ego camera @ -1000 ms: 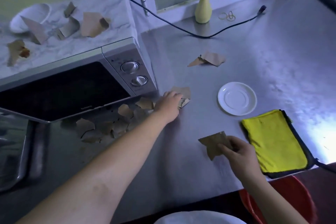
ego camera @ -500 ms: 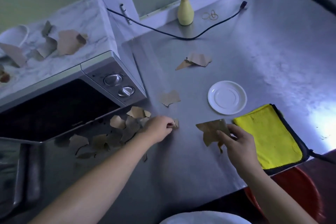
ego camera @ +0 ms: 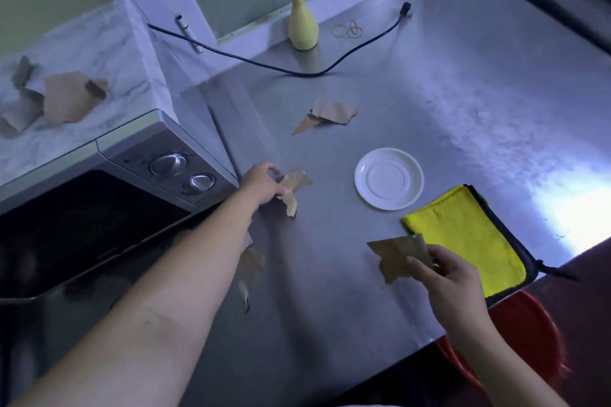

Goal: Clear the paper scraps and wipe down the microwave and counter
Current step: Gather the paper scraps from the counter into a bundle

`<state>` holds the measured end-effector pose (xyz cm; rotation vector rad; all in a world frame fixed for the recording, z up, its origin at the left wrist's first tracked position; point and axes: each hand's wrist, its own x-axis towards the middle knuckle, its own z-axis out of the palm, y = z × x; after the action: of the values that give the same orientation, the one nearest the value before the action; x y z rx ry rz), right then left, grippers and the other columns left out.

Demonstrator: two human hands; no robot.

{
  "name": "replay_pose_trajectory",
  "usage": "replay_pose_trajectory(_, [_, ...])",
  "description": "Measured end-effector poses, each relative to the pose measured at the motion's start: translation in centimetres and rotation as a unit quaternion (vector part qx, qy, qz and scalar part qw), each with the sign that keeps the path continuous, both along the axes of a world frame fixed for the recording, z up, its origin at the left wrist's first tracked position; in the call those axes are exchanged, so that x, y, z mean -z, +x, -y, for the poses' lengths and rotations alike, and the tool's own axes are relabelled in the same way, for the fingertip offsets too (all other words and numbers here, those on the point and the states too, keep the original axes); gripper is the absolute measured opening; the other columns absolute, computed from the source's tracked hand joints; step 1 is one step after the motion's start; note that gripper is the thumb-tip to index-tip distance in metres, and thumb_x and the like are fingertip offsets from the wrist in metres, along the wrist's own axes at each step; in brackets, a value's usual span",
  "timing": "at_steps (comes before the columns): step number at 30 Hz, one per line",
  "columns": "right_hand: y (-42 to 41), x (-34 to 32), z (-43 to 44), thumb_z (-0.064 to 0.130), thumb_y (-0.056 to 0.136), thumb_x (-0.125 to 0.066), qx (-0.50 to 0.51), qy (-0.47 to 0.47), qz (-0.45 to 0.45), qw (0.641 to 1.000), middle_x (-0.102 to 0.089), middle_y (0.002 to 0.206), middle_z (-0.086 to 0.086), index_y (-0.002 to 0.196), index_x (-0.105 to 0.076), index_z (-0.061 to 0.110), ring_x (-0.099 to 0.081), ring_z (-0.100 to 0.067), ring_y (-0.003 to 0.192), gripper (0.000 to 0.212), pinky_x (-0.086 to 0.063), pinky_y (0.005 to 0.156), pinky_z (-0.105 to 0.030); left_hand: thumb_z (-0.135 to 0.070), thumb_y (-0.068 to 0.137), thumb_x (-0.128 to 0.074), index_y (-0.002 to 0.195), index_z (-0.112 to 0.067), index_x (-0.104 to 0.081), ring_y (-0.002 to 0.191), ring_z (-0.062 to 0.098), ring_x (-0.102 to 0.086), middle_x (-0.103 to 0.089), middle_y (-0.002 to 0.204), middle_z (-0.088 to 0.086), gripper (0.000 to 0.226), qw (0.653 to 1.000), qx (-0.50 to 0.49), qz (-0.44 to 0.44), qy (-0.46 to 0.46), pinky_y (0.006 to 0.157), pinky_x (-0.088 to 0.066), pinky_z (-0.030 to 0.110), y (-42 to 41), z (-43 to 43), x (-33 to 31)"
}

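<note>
**Step in hand:** scrap collection. Wiping is not yet begun.

**Left hand:** My left hand point(ego camera: 263, 184) is stretched forward across the counter point(ego camera: 330, 291), just off the corner of the microwave point(ego camera: 158, 172) below its dials. Its fingers point(ego camera: 280, 191) are curled and pinch a crumpled brown scrap point(ego camera: 294, 187). The scrap droops from the grip toward the steel, and I cannot tell whether it is fully lifted.

**Right hand:** My right hand point(ego camera: 453, 281) hovers near the front edge, just beside the yellow cloth point(ego camera: 463, 238). Thumb and fingers are clamped on a flat scrap point(ego camera: 396, 253), which is held clear of the counter.

**Outstanding:**
- A folded scrap point(ego camera: 325, 114) lies mid-counter beyond the white saucer point(ego camera: 388, 178), well apart from both hands.
- Loose scraps point(ego camera: 251, 261) lie in front of the microwave door, partly hidden by my left forearm.
- Torn pieces point(ego camera: 69, 102) sit on the marbled top above the microwave.

**Judgement:** the task is at an early stage.
- The next move calls for passing the left-hand scrap to the right-hand hold, or dropping both into the red bin point(ego camera: 522, 334) below the counter edge. The bin appears to be the intended receptacle.
- Thin paper on smooth steel calls for lifting at a raised edge, not pressing flat.
- The cloth lies folded, and the spray bottle point(ego camera: 302, 23) stands by the wall. Neither is in hand.
</note>
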<state>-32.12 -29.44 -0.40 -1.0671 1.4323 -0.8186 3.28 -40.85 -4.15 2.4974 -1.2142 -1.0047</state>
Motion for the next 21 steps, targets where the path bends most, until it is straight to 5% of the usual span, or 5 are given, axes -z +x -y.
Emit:
replay_pose_trajectory(3, [-0.6,0.2,-0.2,-0.001,0.086,-0.073,0.009,0.004,-0.005,1.000,-0.075,0.078,-0.009,0.085,-0.074,0.012,-0.070,-0.027,0.075,0.013,-0.052,0.070,-0.039,-0.017,0.067,-0.086,0.099,-0.022,-0.065,0.089,0.022,-0.058,-0.061,0.101,0.000,0.038,0.999,0.013,0.040,0.010,0.072,-0.042,0.025,-0.3,0.0,0.9])
replay_pose_trajectory(9, [-0.5,-0.4,0.7,-0.003,0.086,-0.072,0.027,0.012,0.031,0.999,-0.077,0.077,0.004,0.097,-0.072,0.015,-0.072,-0.006,0.067,0.021,-0.049,0.059,-0.012,-0.016,0.068,-0.084,0.074,-0.025,-0.060,0.089,0.026,-0.053,-0.061,0.098,0.005,0.026,0.995,0.042,0.085,-0.009,0.071,-0.039,0.026,-1.1,-1.0,0.4])
replay_pose_trajectory(16, [0.4,-3.2,2.6,-0.002,0.089,-0.067,-0.111,0.031,0.107,0.988,-0.078,0.089,-0.011,0.094,-0.074,0.004,-0.074,-0.025,0.085,0.010,-0.055,0.080,-0.043,-0.006,0.072,-0.086,0.095,-0.011,-0.067,0.093,0.032,-0.070,-0.072,0.101,0.016,0.030,0.983,-0.004,-0.171,-0.059,0.092,-0.055,0.048,-5.4,-6.3,-2.7])
replay_pose_trajectory(18, [0.8,-4.1,2.8,-0.002,0.089,-0.068,-0.190,0.039,0.134,0.972,-0.077,0.093,-0.015,0.090,-0.072,-0.001,-0.073,-0.031,0.092,0.005,-0.052,0.084,-0.046,-0.005,0.071,-0.086,0.091,-0.020,-0.067,0.084,0.024,-0.067,-0.073,0.098,0.014,0.032,0.975,0.004,-0.210,-0.079,0.087,-0.057,0.041,-6.9,-8.6,-4.1])
replay_pose_trajectory(21, [1.7,-5.0,3.0,0.001,0.082,-0.077,-0.262,0.038,0.098,0.959,-0.068,0.113,0.004,0.075,-0.075,0.013,-0.065,-0.009,0.107,0.013,-0.045,0.098,-0.040,0.000,0.071,-0.085,0.092,-0.028,-0.062,0.077,0.020,-0.063,-0.072,0.091,0.009,0.042,0.952,0.025,-0.293,-0.084,0.074,-0.052,0.030,-8.5,-11.5,-6.6])
